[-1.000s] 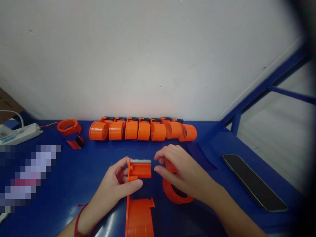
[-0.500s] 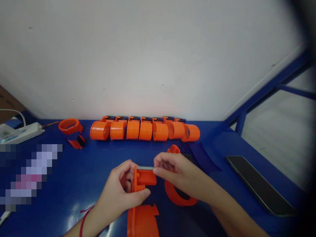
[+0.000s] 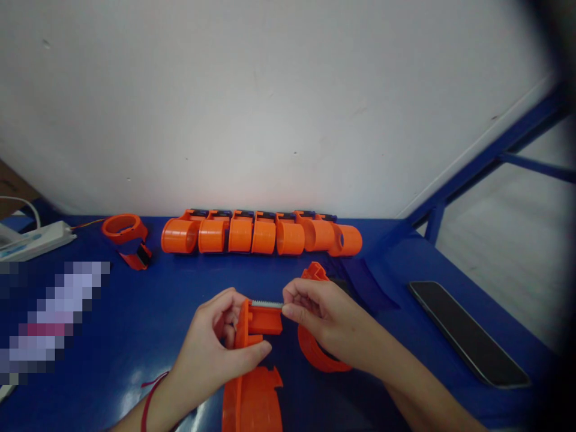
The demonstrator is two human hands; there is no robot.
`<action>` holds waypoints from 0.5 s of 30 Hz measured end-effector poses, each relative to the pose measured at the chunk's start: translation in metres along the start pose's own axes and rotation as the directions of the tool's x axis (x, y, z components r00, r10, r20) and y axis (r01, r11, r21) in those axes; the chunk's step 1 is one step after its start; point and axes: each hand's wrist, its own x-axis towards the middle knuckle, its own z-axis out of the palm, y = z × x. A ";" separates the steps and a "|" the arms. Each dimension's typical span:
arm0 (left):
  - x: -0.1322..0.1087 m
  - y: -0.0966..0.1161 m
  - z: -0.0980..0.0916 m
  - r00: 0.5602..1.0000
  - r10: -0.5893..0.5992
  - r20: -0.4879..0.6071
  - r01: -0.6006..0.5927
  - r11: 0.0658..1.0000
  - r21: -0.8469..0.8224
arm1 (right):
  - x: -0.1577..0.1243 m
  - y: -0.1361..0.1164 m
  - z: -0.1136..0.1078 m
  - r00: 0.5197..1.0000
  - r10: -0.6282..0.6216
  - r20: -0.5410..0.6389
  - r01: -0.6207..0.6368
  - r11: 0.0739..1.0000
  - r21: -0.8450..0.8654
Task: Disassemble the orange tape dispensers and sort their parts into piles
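My left hand (image 3: 218, 342) grips an orange plastic tape dispenser frame (image 3: 252, 396), its thumb across the front and fingers behind. A serrated metal blade (image 3: 265, 304) lies along the upper edge of the frame's flat arm. Thumb and forefinger of my right hand (image 3: 324, 309) pinch the blade's right end; its left end meets the frame's upright side. Partly hidden behind my right hand, another orange dispenser part (image 3: 312, 354) with a round ring rests on the table.
Several orange tape dispensers (image 3: 240, 234) stand in a row along the white wall (image 3: 288, 108). One more dispenser (image 3: 123, 231) sits to the left, near a white power strip (image 3: 42, 240). A dark phone (image 3: 468, 330) lies on the right of the blue table (image 3: 166, 312).
The view has shifted slightly, and the frame appears a little further left and tilted. Both hands keep their hold; slightly more of the blade shows between them.
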 end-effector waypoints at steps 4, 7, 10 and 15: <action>0.001 0.000 -0.001 1.000 0.011 0.007 -0.010 0.999 -0.045 | -0.001 0.001 -0.002 1.000 0.020 0.007 -0.020 1.000 0.011; 0.003 -0.001 -0.004 0.999 -0.003 0.037 0.006 0.995 -0.103 | -0.002 -0.002 -0.005 1.000 0.024 0.018 -0.025 1.000 0.001; 0.004 -0.003 -0.007 0.999 -0.002 0.044 0.009 0.987 -0.158 | -0.003 -0.002 -0.008 1.000 -0.017 0.012 0.017 1.000 0.003; 0.006 -0.004 -0.008 0.999 0.007 0.053 0.009 0.955 -0.296 | 0.000 0.005 -0.002 0.994 -0.096 0.047 0.091 0.991 0.096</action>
